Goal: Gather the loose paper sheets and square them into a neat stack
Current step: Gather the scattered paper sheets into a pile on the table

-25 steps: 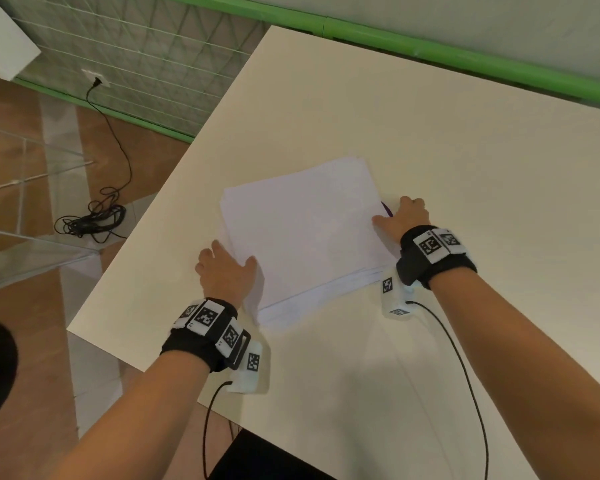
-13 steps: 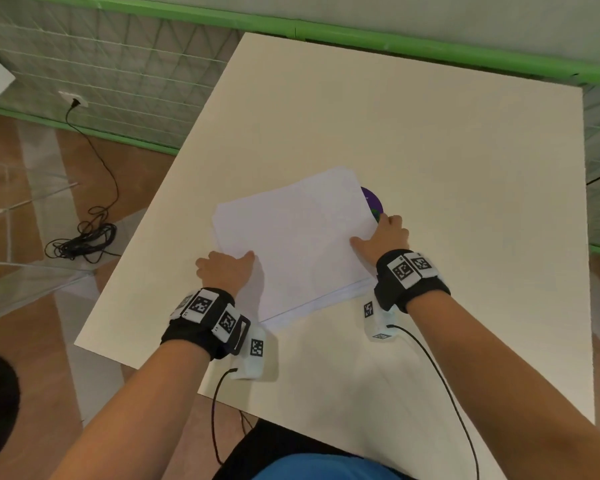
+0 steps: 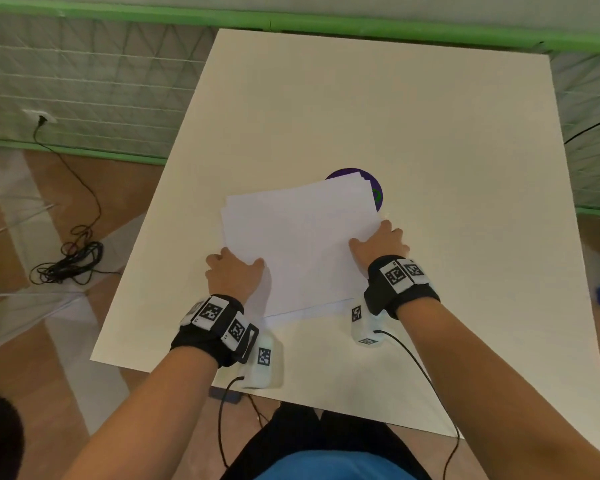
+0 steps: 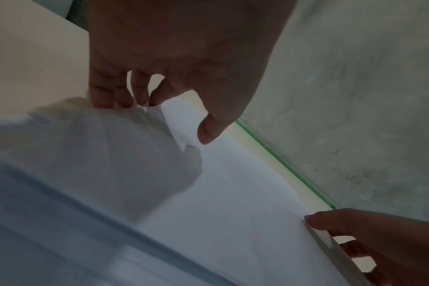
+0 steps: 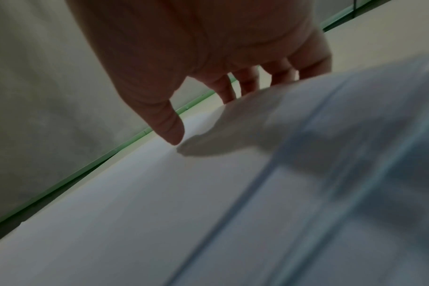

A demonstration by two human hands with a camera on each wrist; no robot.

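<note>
Lying near the front of the cream table [image 3: 413, 109], the pile of paper sheets [image 3: 298, 244] is held at both side edges. The left hand [image 3: 234, 273] grasps its left edge, fingers curled under and thumb on top; the right hand [image 3: 378, 244] grasps the right edge the same way. I would judge the sheets light, floppy and slick against each other, so they will fan or sag unless taken by opposite edges and tapped down on the table. Their far corners are stepped, not yet flush. A purple disc [image 3: 374, 188] peeks out from under the pile's far right corner. Left of the table, a black cable [image 3: 66, 261] lies coiled on the wooden floor.
</note>
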